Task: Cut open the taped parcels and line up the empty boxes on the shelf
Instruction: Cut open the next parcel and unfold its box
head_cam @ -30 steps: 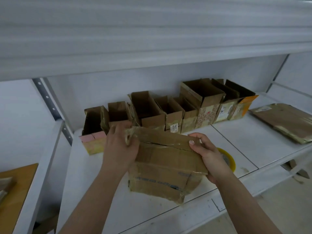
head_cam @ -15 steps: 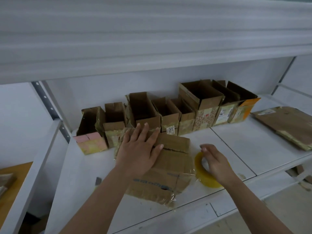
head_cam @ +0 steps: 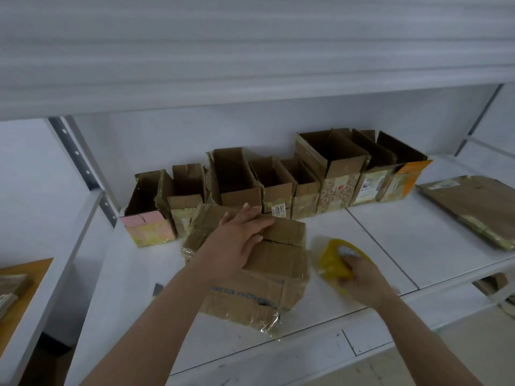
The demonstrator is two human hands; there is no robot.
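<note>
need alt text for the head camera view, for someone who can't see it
A person's left hand presses flat on a taped cardboard parcel on a white shelf, while the right hand grips a yellow tape roll. Opened empty boxes line the back.

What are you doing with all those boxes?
A person is working at a white shelf. The left hand presses flat on a taped cardboard parcel, while the right hand grips a yellow tape roll beside it. A row of opened boxes stands along the back.
</note>
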